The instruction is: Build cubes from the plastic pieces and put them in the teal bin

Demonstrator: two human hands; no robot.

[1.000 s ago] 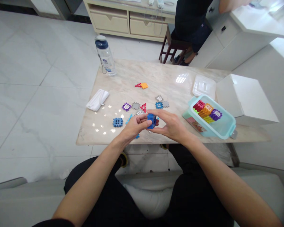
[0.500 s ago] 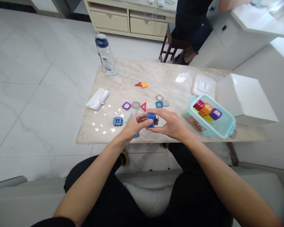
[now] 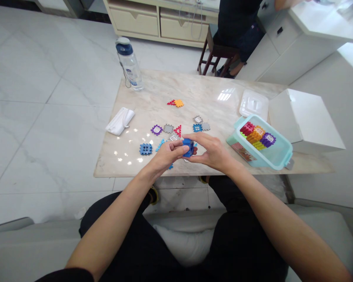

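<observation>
Between both hands, above the near part of the table, is a small blue block made of toothed building panels. My left hand grips it from the left, thumb across its front. From the right, my right hand closes around it with thumb below and fingers on top. Close by on the table lie a red triangular panel, a grey panel, a purple panel and a blue window panel. My hands partly cover several other pieces beneath them.
A teal bin with stacked colourful panels stands right, by a clear lid and a white box. At left are a water bottle and a white tissue pack. A person is beyond the table.
The blue block has turned slightly in my hands, and more of its front face shows. Both hands keep their grip. The whole view has shifted a little.
</observation>
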